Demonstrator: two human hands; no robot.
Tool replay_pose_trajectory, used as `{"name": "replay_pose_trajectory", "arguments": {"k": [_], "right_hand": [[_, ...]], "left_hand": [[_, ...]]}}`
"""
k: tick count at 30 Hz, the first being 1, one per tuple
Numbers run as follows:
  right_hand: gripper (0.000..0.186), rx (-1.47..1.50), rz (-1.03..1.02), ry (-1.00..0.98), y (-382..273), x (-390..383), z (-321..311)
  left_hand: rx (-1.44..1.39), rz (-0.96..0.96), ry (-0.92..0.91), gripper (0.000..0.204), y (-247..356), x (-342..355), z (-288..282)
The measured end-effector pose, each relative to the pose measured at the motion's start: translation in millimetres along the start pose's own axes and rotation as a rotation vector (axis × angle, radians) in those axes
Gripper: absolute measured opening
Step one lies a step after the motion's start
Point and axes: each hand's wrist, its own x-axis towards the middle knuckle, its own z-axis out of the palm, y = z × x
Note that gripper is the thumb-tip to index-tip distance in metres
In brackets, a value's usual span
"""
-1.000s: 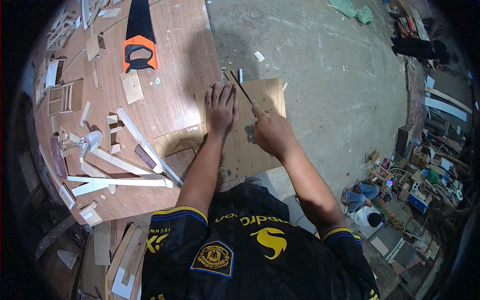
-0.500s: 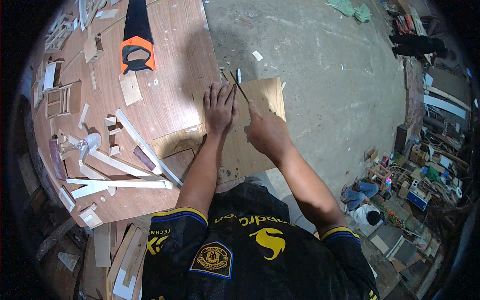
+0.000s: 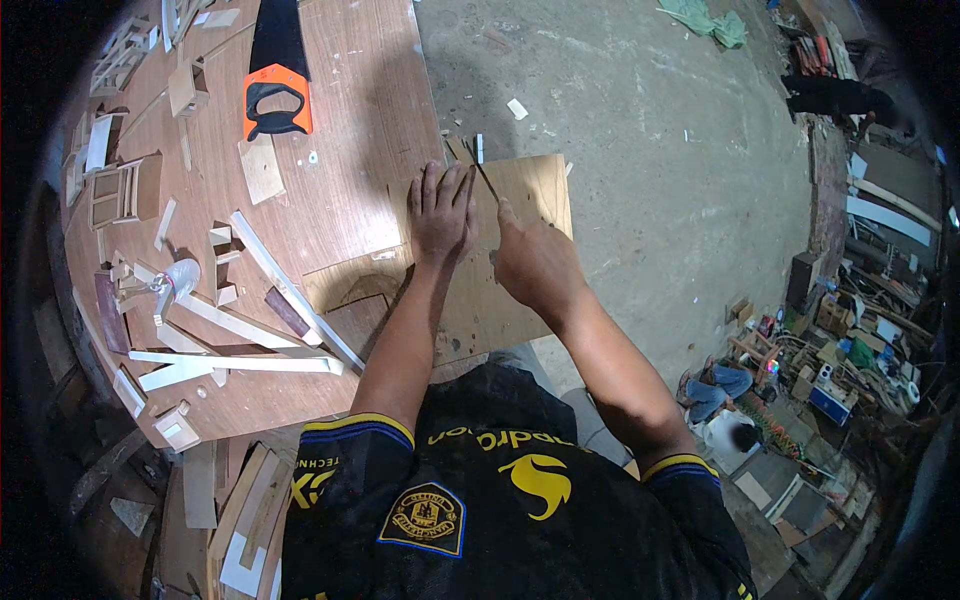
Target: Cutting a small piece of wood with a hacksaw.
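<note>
A thin plywood board [image 3: 520,215] juts past the edge of the workbench toward me. My left hand [image 3: 442,215] lies flat on it, fingers stretched forward and close together. My right hand [image 3: 535,260] is closed round the near end of a narrow dark blade [image 3: 486,181], its index finger reaching along it. The handle, if any, is hidden in my fist. The blade slants forward and left, just right of my left fingertips. A short wood strip [image 3: 459,150] pokes out beyond those fingertips; the rest of it is covered.
On the brown workbench [image 3: 350,110] lie an orange-handled handsaw [image 3: 278,100], pale wood strips [image 3: 270,265], small wooden frames [image 3: 130,190] and a clear bottle [image 3: 182,278]. Another person [image 3: 728,420] sits at the lower right near clutter. Green cloth [image 3: 705,20] lies on the floor.
The blade in my right hand has shifted slightly, its far tip now a little more to the right. My left hand stays in place on the board.
</note>
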Motion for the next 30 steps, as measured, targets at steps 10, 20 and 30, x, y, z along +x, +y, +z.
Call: {"name": "replay_pose_trajectory", "arguments": {"k": [10, 20, 30], "right_hand": [[0.052, -0.077, 0.048, -0.066, -2.4, 31.2, 9.1], [0.029, -0.200, -0.025, -0.071, -8.1, 48.2, 7.5], [0.028, -0.215, 0.027, -0.134, -10.1, 72.1, 3.3]], "left_hand": [[0.085, 0.038, -0.034, 0.054, -1.1, 0.9, 0.6], [0.056, 0.036, -0.131, 0.059, 1.7, 1.4, -13.2], [0.016, -0.004, -0.149, 0.060, 2.3, 4.1, -20.6]]}}
